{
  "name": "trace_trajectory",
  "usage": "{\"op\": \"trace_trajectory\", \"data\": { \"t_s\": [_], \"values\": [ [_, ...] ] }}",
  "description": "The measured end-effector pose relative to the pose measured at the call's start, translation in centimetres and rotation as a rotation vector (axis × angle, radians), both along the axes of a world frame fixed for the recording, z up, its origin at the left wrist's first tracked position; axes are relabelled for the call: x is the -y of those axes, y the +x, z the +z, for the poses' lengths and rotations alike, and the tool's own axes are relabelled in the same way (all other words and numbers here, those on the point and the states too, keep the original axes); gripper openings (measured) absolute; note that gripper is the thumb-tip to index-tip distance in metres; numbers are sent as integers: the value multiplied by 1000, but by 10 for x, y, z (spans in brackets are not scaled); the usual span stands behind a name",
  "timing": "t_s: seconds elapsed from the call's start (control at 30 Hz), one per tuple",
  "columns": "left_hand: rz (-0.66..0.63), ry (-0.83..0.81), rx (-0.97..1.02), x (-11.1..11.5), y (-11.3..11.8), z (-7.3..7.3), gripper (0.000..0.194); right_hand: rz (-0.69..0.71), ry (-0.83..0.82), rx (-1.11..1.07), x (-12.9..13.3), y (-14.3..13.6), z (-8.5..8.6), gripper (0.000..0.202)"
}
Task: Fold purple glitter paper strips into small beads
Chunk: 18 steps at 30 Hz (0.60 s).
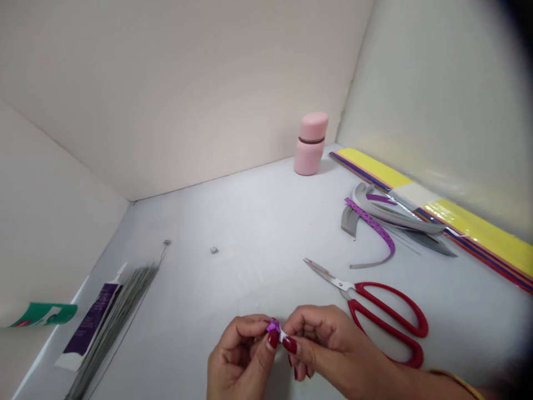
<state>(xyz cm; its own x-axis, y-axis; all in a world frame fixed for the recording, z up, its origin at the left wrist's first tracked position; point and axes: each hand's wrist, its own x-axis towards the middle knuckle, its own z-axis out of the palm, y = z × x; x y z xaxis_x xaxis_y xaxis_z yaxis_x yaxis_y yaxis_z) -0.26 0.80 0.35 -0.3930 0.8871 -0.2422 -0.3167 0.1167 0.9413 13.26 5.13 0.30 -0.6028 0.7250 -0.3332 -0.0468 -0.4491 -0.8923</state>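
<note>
Fingers [290, 345] of both hands pinched together

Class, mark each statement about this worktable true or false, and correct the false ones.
1. The left hand and the right hand meet at a small purple piece. True.
2. The pink bottle lies on its side. False: it stands upright.
3. The bundle of thin wires lies beside the purple-and-white tube. True.
4. The scissors are in the left hand. False: they lie on the table, nearer the right hand.
5. The dotted purple strip lies among the wires. False: it lies on the right, by some grey strips.
6. The packet of coloured strips shows yellow. True.
</note>
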Motion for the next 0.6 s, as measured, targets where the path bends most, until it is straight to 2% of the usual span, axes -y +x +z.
{"op": "trace_trajectory", "data": {
  "t_s": [0.2,0.33,0.47,0.6],
  "values": [
    [4,-66,29,0,-1,-5,18,8,49,18,2,3,-3,25],
    [-80,88,-193,4,-4,-9,8,-9,33,10,1,1,-1,27],
    [-139,226,-395,7,-7,-12,15,-16,-20,7,1,-1,1,31],
    [-126,292,-490,7,-9,-13,17,0,-40,10,3,0,0,34]
  ]
}}
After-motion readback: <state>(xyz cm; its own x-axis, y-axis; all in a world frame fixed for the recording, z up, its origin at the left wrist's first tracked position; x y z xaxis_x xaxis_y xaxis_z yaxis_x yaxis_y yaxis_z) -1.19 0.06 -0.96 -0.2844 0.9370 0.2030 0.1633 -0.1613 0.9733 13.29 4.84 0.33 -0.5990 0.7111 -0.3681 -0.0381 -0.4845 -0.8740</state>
